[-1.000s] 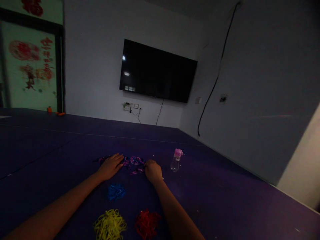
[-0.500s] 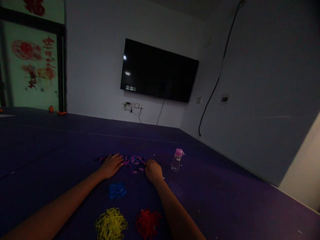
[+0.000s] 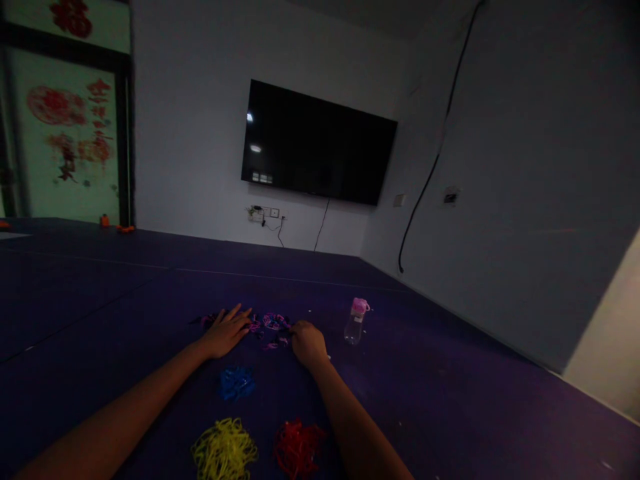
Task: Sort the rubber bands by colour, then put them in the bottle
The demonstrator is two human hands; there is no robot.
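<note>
My left hand [image 3: 226,332] lies flat with its fingers spread over part of a scatter of pink, purple and dark rubber bands [image 3: 274,322]. At the right end of that scatter, my right hand [image 3: 307,343] has its fingers curled closed, touching the bands' edge. What those fingers pinch, if anything, is too small and dark to make out. Nearer to me sits a pile of blue bands [image 3: 237,383], between my forearms. A heap of yellow bands [image 3: 225,451] and a heap of red bands [image 3: 299,449] lie closest to me.
A clear bottle with a pink cap [image 3: 354,321] stands right of my right hand on the purple surface [image 3: 450,393]. Small orange objects [image 3: 125,229] lie at the far left edge. A television [image 3: 320,143] hangs on the wall beyond.
My left hand's fingers have spread a little wider and shifted slightly right over the bands. The right hand stays almost where it was. The view has tilted very slightly.
</note>
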